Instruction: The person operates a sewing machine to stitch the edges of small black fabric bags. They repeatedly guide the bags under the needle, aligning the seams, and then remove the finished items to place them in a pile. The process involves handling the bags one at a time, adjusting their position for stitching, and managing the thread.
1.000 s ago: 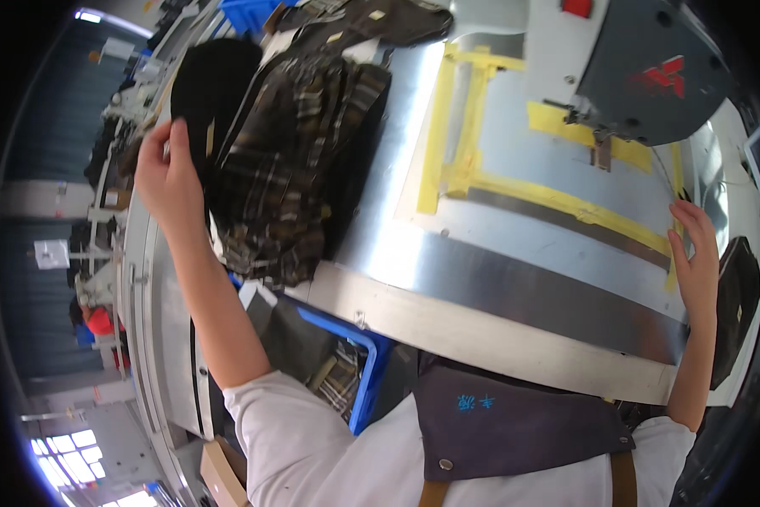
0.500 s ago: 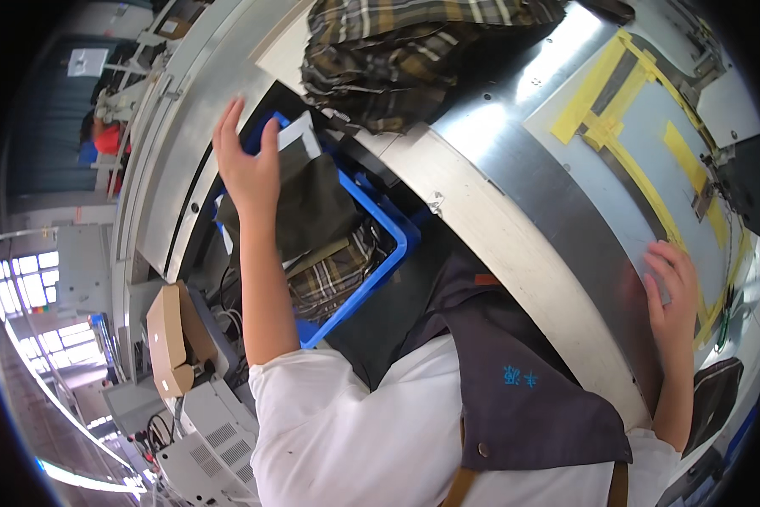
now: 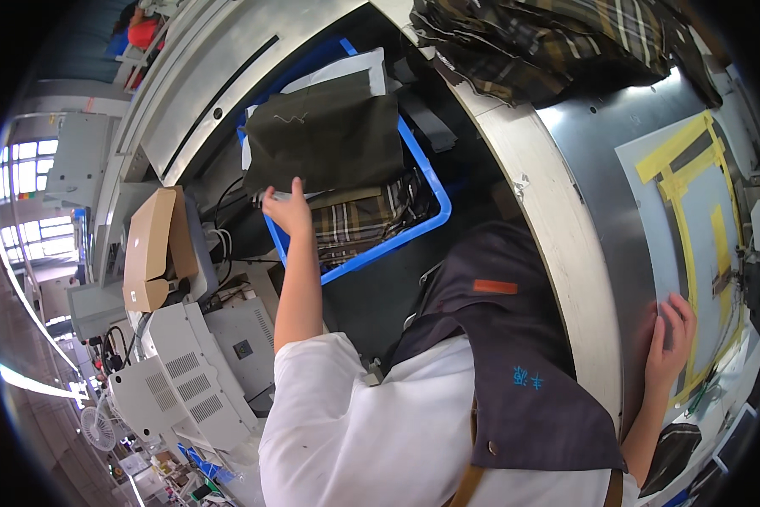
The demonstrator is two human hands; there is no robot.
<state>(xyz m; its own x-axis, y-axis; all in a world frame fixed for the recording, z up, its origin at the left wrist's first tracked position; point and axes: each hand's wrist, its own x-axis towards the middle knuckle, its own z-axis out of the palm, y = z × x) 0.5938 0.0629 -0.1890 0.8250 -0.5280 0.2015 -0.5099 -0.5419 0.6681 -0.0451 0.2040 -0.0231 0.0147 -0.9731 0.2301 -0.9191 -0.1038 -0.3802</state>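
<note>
Blue plastic makes the bin (image 3: pixel 388 246) below my table (image 3: pixel 604 131), over on my left side, and it is well filled. On top lies a dark olive cloth (image 3: pixel 329 139), spread fairly flat with a pale squiggle near its upper edge; it covers much of the load and reaches over the bin's left side. From beneath its far edge a white sheet (image 3: pixel 377 69) sticks out, and nearer to me, inside the near rim, I see folded plaid pieces (image 3: pixel 367 218) in brown, black and white. How deep the load goes is hidden. My left hand (image 3: pixel 289 211) is at the cloth's near left corner, thumb raised apart from the fingers, nothing visibly gripped; whether the skin meets the cloth I cannot tell. My right hand (image 3: pixel 672 342) is well away on the table side, loosely open with fingers a little bent, at the near edge of a pale plate (image 3: pixel 648 198) framed with yellow tape (image 3: pixel 691 279). A plaid heap (image 3: pixel 566 42) lies at the table's far end. Left of the bin, a brown carton (image 3: pixel 147 249) stands with its flaps open, near a vented white case (image 3: pixel 192 380); the carton's inside is too dark to read.
</note>
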